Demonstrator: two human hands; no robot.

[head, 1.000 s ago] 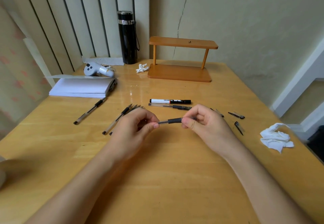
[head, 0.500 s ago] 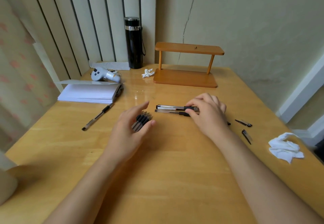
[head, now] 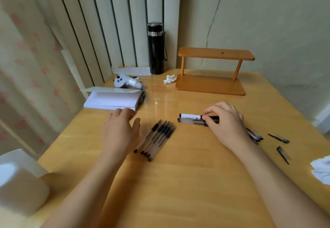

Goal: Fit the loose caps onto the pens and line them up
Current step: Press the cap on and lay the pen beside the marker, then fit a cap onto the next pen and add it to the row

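Several uncapped clear pens with black grips (head: 157,136) lie bundled side by side at the table's middle. My left hand (head: 121,129) hovers flat just left of them, fingers apart, holding nothing. A white marker with a black cap (head: 190,115) lies further right, with capped clear pens (head: 191,121) lined up against its near side. My right hand (head: 226,124) pinches the cap end of the capped pen with thumb and forefinger. Loose black caps lie to the right: a few by my wrist (head: 255,136), one further out (head: 278,138) and one nearer (head: 283,154).
A black flask (head: 155,49) and a wooden shelf (head: 212,85) stand at the back. A paper stack (head: 112,99) and a white controller (head: 127,81) are at the back left. Crumpled tissues (head: 169,79) (head: 321,170) and a paper roll (head: 19,179) lie near the edges.
Both hands held one pen a second ago. My right hand has carried it to the row beside the marker and laid it there. My left hand has moved left, off the bundle.
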